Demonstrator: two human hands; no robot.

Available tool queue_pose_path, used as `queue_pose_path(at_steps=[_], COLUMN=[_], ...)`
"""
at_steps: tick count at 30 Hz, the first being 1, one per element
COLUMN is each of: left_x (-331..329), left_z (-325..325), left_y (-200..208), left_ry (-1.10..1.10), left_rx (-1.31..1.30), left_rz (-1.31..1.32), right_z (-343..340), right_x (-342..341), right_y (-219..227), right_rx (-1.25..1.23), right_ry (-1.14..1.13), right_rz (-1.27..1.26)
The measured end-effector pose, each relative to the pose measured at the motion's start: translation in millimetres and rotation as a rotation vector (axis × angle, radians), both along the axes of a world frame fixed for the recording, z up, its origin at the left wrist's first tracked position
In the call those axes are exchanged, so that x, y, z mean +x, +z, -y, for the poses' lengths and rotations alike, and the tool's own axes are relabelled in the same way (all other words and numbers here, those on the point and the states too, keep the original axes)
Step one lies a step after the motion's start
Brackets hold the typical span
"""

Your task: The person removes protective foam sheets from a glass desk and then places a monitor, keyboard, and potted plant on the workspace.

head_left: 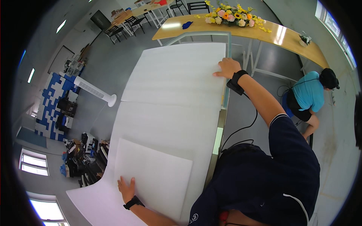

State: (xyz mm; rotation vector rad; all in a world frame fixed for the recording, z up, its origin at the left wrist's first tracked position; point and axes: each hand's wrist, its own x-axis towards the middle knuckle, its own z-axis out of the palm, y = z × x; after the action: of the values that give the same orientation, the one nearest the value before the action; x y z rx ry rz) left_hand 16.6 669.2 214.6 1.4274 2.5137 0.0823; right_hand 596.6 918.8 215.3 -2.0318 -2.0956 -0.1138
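A long white sheet (169, 88) covers the table in front of me, with a crease running across it. On its near part lies a flat white rectangular pad (158, 167); whether it is foam or cloth I cannot tell. My left hand (127, 189) rests at the pad's left edge with fingers spread, holding nothing. Toward the far right, my right hand (229, 68) lies on the sheet's right edge, thumb apart from the bent fingers. Both wrists wear black bands. The glass-like table rim (229, 43) shows beyond the sheet at the far end and right side.
Behind stands a long wooden table (171, 26) with a flower arrangement (235, 16). A white tower fan (94, 90) is on the left, above piled equipment (88, 158). At right, a person in a blue shirt (308, 92) bends down. A black cable (241, 130) hangs by my right arm.
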Motion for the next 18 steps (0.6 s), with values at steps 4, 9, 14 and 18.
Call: queue_pose_path(at_steps=[4, 9, 14, 18], left_x=[-5.8, 2.7, 0.8, 1.6], left_z=[2.2, 1.5, 3.7, 3.6], left_y=[-6.0, -0.5, -2.3, -0.6], left_ry=[-0.03, -0.02, -0.04, -0.008], left_rx=[0.001, 0.007, 0.018, 0.009], left_rz=[-0.017, -0.005, -0.013, -0.005], right_z=[-17.1, -26.3, -36.9, -46.7], right_x=[4.5, -5.3, -6.5, -11.7], right_y=[-5.3, 27.2, 20.4, 20.5], right_rx=[0.18, -0.351, -0.276, -0.33], right_ry=[0.209, 0.2, 0.322, 0.34], right_rz=[0.133, 0.112, 0.087, 0.195])
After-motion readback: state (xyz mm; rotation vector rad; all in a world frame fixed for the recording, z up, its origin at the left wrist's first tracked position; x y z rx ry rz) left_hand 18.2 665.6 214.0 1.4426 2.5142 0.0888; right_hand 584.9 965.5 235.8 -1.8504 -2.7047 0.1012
